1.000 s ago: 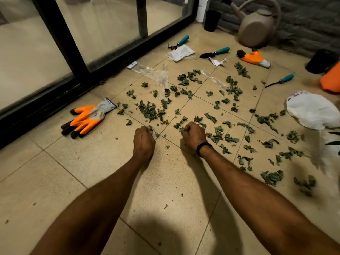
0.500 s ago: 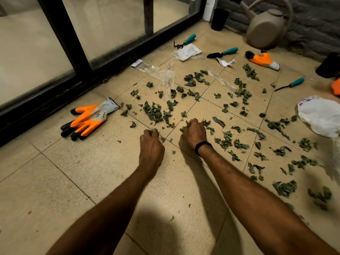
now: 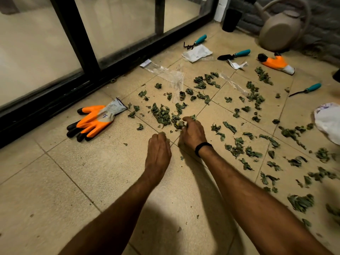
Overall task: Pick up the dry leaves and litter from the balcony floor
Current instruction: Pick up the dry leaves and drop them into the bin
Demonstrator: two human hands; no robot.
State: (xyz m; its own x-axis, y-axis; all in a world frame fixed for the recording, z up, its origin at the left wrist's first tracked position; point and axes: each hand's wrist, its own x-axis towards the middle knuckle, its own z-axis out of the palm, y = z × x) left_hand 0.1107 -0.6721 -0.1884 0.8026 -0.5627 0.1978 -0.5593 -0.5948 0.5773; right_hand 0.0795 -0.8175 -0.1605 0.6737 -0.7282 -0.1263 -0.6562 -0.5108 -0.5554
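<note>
Dry leaves (image 3: pixel 161 115) scattered past counting, left hand (image 3: pixel 158 151) and right hand (image 3: pixel 193 134) each curled on a clump, two orange gloves (image 3: pixel 93 120), three teal-handled tools (image 3: pixel 242 52), one watering can (image 3: pixel 279 34).

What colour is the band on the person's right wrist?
The wristband is black, clearest in the head view.

We have a single view, worn on the head, facing forward and steeply down along both forearms. The left hand (image 3: pixel 159 150) and right hand (image 3: pixel 193 132), curled on dry leaves (image 3: pixel 177 123), sit close below us near mid-frame. Beyond the grip, the wide lens reaches the glass door (image 3: pixel 119 24) to the left and the watering can (image 3: pixel 279 34) at far right.
</note>
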